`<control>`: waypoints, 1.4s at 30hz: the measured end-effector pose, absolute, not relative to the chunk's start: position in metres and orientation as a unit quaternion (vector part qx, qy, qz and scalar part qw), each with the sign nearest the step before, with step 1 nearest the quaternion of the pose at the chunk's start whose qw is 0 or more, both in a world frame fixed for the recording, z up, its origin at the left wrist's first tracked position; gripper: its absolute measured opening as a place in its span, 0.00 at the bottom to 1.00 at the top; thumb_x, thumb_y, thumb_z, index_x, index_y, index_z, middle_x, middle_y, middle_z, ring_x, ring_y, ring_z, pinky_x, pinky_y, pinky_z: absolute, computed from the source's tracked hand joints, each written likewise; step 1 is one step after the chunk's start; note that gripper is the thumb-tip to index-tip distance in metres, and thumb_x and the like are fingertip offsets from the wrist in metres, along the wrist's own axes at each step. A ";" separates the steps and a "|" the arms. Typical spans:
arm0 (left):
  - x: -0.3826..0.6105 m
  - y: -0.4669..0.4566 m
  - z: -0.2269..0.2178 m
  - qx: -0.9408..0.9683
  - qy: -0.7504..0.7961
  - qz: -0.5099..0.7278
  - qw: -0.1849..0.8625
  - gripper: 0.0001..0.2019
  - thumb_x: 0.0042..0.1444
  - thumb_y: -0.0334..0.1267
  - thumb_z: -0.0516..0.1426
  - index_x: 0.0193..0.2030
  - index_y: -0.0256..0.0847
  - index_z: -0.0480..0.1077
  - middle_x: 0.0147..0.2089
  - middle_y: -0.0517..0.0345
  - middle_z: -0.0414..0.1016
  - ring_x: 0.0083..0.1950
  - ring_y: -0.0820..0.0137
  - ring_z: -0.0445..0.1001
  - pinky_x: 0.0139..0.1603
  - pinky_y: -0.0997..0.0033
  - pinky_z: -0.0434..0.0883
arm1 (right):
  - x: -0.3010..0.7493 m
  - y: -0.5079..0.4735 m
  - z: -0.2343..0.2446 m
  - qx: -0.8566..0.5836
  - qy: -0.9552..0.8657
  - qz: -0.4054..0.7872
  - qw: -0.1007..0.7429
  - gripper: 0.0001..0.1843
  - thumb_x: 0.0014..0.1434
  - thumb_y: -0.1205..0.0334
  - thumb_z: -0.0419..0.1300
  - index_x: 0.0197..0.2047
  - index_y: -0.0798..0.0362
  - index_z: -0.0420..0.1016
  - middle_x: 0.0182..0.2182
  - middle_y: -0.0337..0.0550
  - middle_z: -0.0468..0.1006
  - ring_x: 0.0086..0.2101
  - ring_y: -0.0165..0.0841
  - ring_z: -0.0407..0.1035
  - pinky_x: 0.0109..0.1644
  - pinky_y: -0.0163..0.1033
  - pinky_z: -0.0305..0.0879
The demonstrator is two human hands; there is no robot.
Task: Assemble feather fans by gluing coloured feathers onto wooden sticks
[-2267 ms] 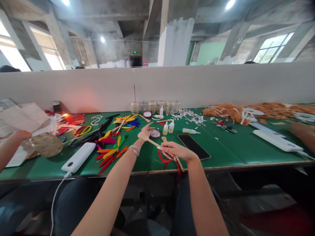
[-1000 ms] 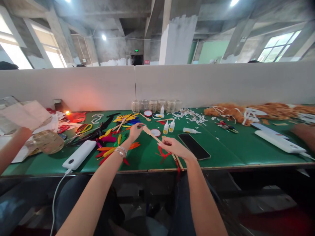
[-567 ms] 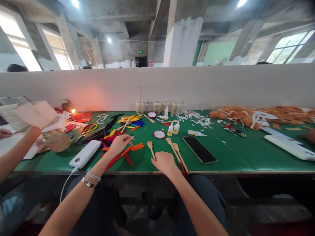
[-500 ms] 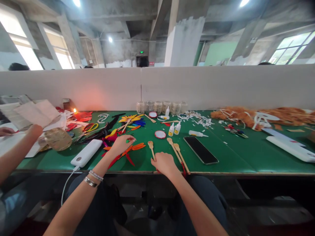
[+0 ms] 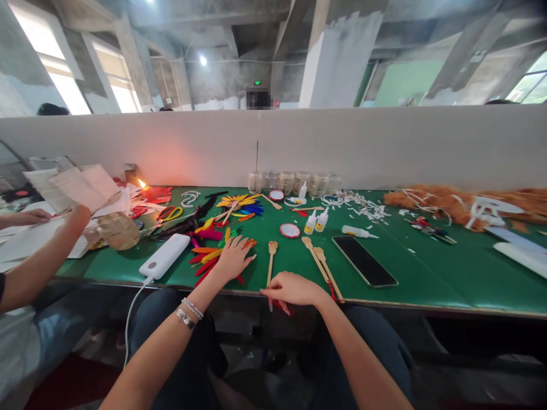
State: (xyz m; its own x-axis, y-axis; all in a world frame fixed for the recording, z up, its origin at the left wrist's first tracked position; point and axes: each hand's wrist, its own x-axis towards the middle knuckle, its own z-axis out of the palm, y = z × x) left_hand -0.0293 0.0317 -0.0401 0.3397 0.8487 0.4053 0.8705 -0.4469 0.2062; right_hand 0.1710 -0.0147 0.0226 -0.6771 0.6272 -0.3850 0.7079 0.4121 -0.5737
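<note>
Your right hand (image 5: 293, 288): open, empty, at the lower end of a slim wooden spoon-headed stick (image 5: 270, 267), long axis pointing away from you. Left hand (image 5: 233, 259): open, farther off, beside orange feathers (image 5: 203, 249).

A white partition (image 5: 342, 148) runs along the far side of my green bench (image 5: 427, 279); beyond it I see bare concrete pillars (image 5: 342, 57), bright windows (image 5: 64, 74) and a glowing ceiling lamp (image 5: 203, 60).

A long green workbench (image 5: 427, 279), crowded with craft supplies.
Feathers (image 5: 205, 263) and wooden sticks (image 5: 315, 259) lie along the near edge, a phone (image 5: 364, 261) to their right, a power bank (image 5: 164, 256) to their left, glass jars (image 5: 294, 183) along the far side, orange fur (image 5: 436, 200) far right.
</note>
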 end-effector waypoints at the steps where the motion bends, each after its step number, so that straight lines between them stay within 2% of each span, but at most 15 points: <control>1: -0.029 0.033 -0.039 -0.815 -0.528 -0.238 0.026 0.18 0.56 0.43 0.53 0.53 0.45 0.66 0.57 0.50 0.65 0.61 0.58 0.56 0.62 0.54 0.50 | 0.171 -0.016 0.025 0.362 0.830 -0.415 0.086 0.27 0.59 0.46 0.46 0.28 0.57 0.77 0.15 0.40 0.73 0.15 0.24 0.60 0.24 0.30 0.55; 4: -0.022 0.031 -0.032 -0.806 -0.531 -0.260 0.030 0.15 0.57 0.42 0.50 0.51 0.44 0.66 0.55 0.51 0.67 0.58 0.60 0.60 0.58 0.58 0.55 | 0.172 -0.019 0.031 0.276 0.797 -0.507 0.178 0.26 0.57 0.45 0.48 0.42 0.59 0.75 0.18 0.40 0.75 0.13 0.23 0.57 0.20 0.29 0.55; 6: -0.011 0.026 -0.026 -0.793 -0.546 -0.271 0.021 0.13 0.58 0.44 0.49 0.46 0.43 0.68 0.48 0.52 0.70 0.51 0.62 0.65 0.53 0.62 0.60 | 0.171 -0.019 0.034 0.250 0.787 -0.526 0.206 0.27 0.58 0.47 0.49 0.50 0.59 0.70 0.22 0.40 0.77 0.14 0.22 0.59 0.19 0.28 0.55; 9: 0.010 0.018 -0.024 -0.787 -0.565 -0.246 -0.007 0.16 0.55 0.52 0.50 0.33 0.41 0.68 0.34 0.52 0.72 0.40 0.63 0.69 0.43 0.65 0.63 | 0.166 -0.021 0.032 0.241 0.799 -0.508 0.215 0.26 0.59 0.51 0.49 0.55 0.58 0.65 0.26 0.41 0.78 0.16 0.23 0.63 0.20 0.27 0.57; 11: 0.020 0.014 -0.027 -0.804 -0.555 -0.213 -0.005 0.18 0.53 0.54 0.51 0.29 0.40 0.67 0.32 0.51 0.71 0.39 0.61 0.69 0.41 0.64 0.63 | 0.158 -0.024 0.024 0.229 0.807 -0.495 0.229 0.25 0.58 0.52 0.50 0.55 0.56 0.64 0.28 0.40 0.77 0.18 0.23 0.65 0.21 0.27 0.59; 14: 0.023 0.013 -0.033 -0.814 -0.552 -0.179 0.004 0.15 0.55 0.48 0.50 0.27 0.40 0.67 0.30 0.50 0.71 0.39 0.61 0.69 0.41 0.64 0.63 | 0.139 -0.034 -0.004 0.204 0.798 -0.494 0.277 0.19 0.58 0.54 0.51 0.49 0.55 0.69 0.26 0.35 0.75 0.17 0.23 0.66 0.22 0.28 0.60; 17: 0.020 0.014 -0.036 -0.813 -0.558 -0.166 0.010 0.12 0.56 0.39 0.49 0.26 0.39 0.68 0.29 0.50 0.71 0.38 0.62 0.69 0.40 0.64 0.62 | 0.117 -0.046 -0.040 0.204 0.745 -0.504 0.385 0.10 0.56 0.57 0.54 0.34 0.54 0.72 0.18 0.32 0.72 0.16 0.25 0.66 0.21 0.30 0.62; 20: 0.017 0.014 -0.036 -0.811 -0.561 -0.167 0.005 0.12 0.55 0.36 0.50 0.25 0.38 0.69 0.28 0.50 0.71 0.37 0.62 0.69 0.39 0.65 0.62 | 0.110 -0.049 -0.052 0.233 0.721 -0.503 0.416 0.12 0.54 0.56 0.56 0.24 0.55 0.70 0.14 0.33 0.70 0.14 0.27 0.65 0.20 0.31 0.61; 24: 0.019 0.010 -0.036 -0.815 -0.555 -0.163 -0.011 0.11 0.53 0.36 0.51 0.23 0.38 0.69 0.28 0.52 0.71 0.35 0.65 0.69 0.38 0.67 0.62 | 0.143 -0.032 -0.012 0.225 0.761 -0.559 0.242 0.14 0.45 0.54 0.63 0.32 0.56 0.74 0.19 0.34 0.74 0.16 0.24 0.65 0.21 0.28 0.60; 27: 0.022 0.007 -0.036 -0.815 -0.554 -0.168 -0.011 0.12 0.54 0.36 0.50 0.24 0.38 0.70 0.28 0.53 0.72 0.36 0.66 0.69 0.38 0.67 0.61 | 0.189 -0.008 0.028 0.303 0.785 -0.539 0.028 0.21 0.48 0.45 0.59 0.29 0.58 0.74 0.23 0.41 0.77 0.18 0.24 0.65 0.22 0.28 0.59; 30: 0.024 0.005 -0.037 -0.810 -0.559 -0.174 -0.008 0.12 0.55 0.37 0.49 0.25 0.38 0.70 0.29 0.53 0.72 0.35 0.66 0.69 0.38 0.68 0.61 | 0.234 0.027 0.047 0.493 0.773 -0.368 -0.155 0.28 0.52 0.39 0.50 0.21 0.56 0.70 0.19 0.44 0.75 0.19 0.28 0.66 0.24 0.32 0.58; 32: 0.025 0.006 -0.036 -0.811 -0.558 -0.173 -0.006 0.12 0.54 0.37 0.49 0.24 0.38 0.70 0.28 0.53 0.72 0.35 0.66 0.69 0.37 0.68 0.61 | 0.254 0.053 0.045 0.634 0.708 -0.185 -0.251 0.27 0.54 0.39 0.47 0.28 0.55 0.72 0.24 0.45 0.76 0.25 0.33 0.69 0.27 0.33 0.58; 33: 0.025 0.006 -0.036 -0.813 -0.556 -0.172 -0.005 0.12 0.54 0.37 0.50 0.23 0.39 0.70 0.28 0.53 0.72 0.35 0.66 0.68 0.37 0.68 0.61 | 0.261 0.066 0.041 0.698 0.657 -0.116 -0.260 0.27 0.53 0.38 0.48 0.33 0.55 0.72 0.29 0.47 0.77 0.28 0.36 0.70 0.27 0.34 0.58; 36: 0.023 0.007 -0.034 -0.822 -0.543 -0.170 -0.003 0.12 0.51 0.36 0.51 0.21 0.39 0.70 0.26 0.54 0.71 0.35 0.65 0.68 0.36 0.67 0.61 | 0.265 0.095 0.027 0.773 0.603 -0.089 -0.174 0.32 0.47 0.36 0.53 0.44 0.56 0.68 0.38 0.52 0.76 0.36 0.42 0.71 0.30 0.37 0.59; 42: 0.020 0.004 -0.032 -0.846 -0.509 -0.158 0.012 0.11 0.50 0.36 0.51 0.22 0.38 0.71 0.28 0.52 0.73 0.36 0.64 0.68 0.36 0.66 0.61 | 0.246 0.118 0.008 0.780 0.604 -0.038 -0.159 0.29 0.54 0.37 0.47 0.37 0.56 0.70 0.37 0.54 0.75 0.40 0.45 0.71 0.37 0.42 0.62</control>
